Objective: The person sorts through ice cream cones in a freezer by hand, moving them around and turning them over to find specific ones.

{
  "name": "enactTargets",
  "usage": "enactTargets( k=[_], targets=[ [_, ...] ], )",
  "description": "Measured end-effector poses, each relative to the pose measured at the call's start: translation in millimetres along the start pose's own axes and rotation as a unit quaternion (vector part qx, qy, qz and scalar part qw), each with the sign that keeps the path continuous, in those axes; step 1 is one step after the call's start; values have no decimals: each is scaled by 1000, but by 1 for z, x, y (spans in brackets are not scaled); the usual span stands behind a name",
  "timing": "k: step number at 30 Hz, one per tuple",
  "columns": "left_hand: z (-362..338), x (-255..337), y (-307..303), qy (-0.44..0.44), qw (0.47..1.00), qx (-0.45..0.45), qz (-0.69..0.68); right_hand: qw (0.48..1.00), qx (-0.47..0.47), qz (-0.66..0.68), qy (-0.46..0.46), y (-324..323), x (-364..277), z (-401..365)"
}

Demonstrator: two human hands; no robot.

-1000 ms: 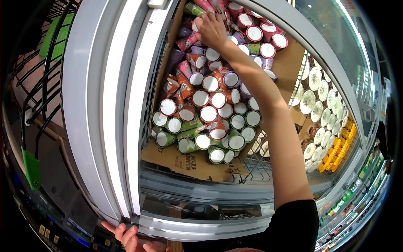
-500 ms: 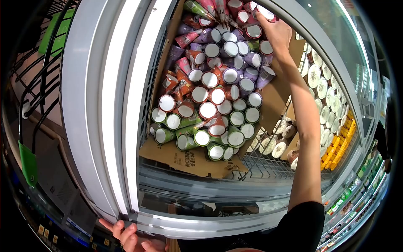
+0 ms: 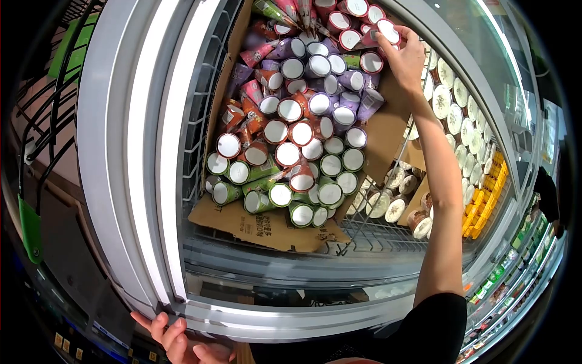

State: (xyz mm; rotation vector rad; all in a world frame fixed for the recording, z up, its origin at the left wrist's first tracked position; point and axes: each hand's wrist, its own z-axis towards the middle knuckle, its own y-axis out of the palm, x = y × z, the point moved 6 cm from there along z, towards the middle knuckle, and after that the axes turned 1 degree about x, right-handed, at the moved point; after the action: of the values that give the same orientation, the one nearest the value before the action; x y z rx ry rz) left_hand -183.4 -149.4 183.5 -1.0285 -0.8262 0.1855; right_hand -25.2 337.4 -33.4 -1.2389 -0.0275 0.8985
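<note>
My right hand (image 3: 405, 57) is closed on a pink-rimmed ice cream cone (image 3: 388, 31), gripping it near its white lid at the far right of the heap. My left hand (image 3: 176, 343) is at the near left corner of the freezer frame (image 3: 182, 310), its fingers bent around the dark edge there; the frame's lower edge hides part of this hand. Beneath my right arm, many wrapped ice cream cones (image 3: 288, 155) with white round lids lie in a cardboard box (image 3: 260, 232). Their wrappers are pink, purple, red-brown and green.
Right of the box stand tubs with pale patterned lids (image 3: 454, 118) and a stack of yellow packs (image 3: 485, 200). A wire rack (image 3: 379, 238) shows in front. The thick freezer rim (image 3: 115, 151) borders the left, with a black wire cart (image 3: 45, 133) beyond.
My right hand has drawn the pink cone slightly down and to the right. The view has shifted, so the heap appears farther left. My left hand stays at the freezer corner.
</note>
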Motion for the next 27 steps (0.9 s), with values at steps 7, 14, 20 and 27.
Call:
enactTargets(
  k=[7, 14, 20, 27],
  targets=[
    [1, 3, 4, 13, 1000, 1, -2, 996, -73, 50, -20, -25, -27, 0],
    [-3, -4, 1, 32, 999, -12, -13, 995, -1, -58, -83, -29, -23, -8],
    [-6, -7, -3, 13, 999, -30, 11, 990, -35, -135, -34, 2, 14, -14],
    [11, 0, 6, 92, 992, 34, -75, 894, -169, -403, -104, 57, 10, -4]
  ],
)
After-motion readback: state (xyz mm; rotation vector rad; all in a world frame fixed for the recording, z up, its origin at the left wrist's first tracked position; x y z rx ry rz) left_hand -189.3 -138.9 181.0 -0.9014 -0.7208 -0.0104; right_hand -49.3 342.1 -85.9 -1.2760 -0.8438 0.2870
